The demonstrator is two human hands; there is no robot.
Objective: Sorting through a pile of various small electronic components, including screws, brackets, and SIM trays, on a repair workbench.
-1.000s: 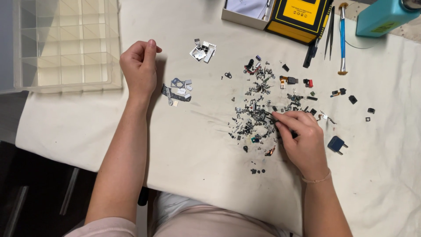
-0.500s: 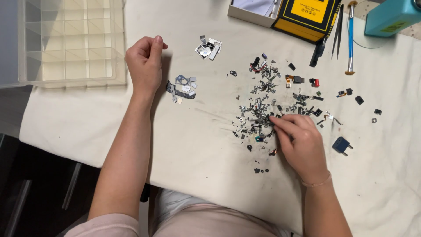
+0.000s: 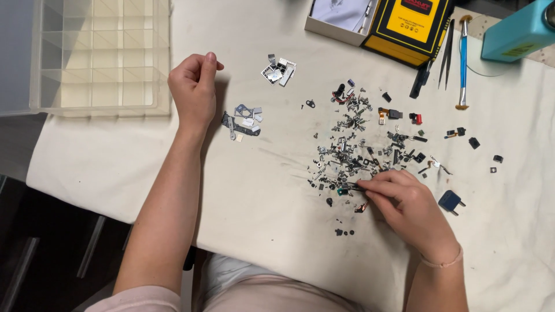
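**Tiny parts pile being picked through on a cloth-covered tabletop**

Nearest the camera, the right hand [image 3: 411, 202] is laid on the white cloth of the tabletop [image 3: 260, 208], fingers curled in and pinched together at the near edge of the pile of small parts [image 3: 352, 153]. Something thin and dark is gripped at the fingertips, tip down among the bits, but it can't really be told whether it's a tool or a part. Just beside those fingertips a small teal piece [image 3: 342, 190] is seen, and a few loose black specks [image 3: 343, 232] are scattered a little closer in. A dark blue plug-like piece [image 3: 450, 201] is lying just to the right of the hand.

Further out on the left, the left hand [image 3: 193, 89] is rested on the cloth, loosely closed with the thumb tucked against the fingers; nothing can be seen held in it. Some flat grey metal brackets [image 3: 243, 121] are placed right beside it, and a cluster of shiny silver plates [image 3: 278, 71] a bit beyond.

Farther back, a clear compartment organiser box [image 3: 98, 55] is set at the left edge, well apart from the pile. At the far side, a yellow and black case [image 3: 413, 26], black tweezers [image 3: 448, 49], a blue-handled screwdriver [image 3: 462, 58] and a teal box [image 3: 517, 34] are found.
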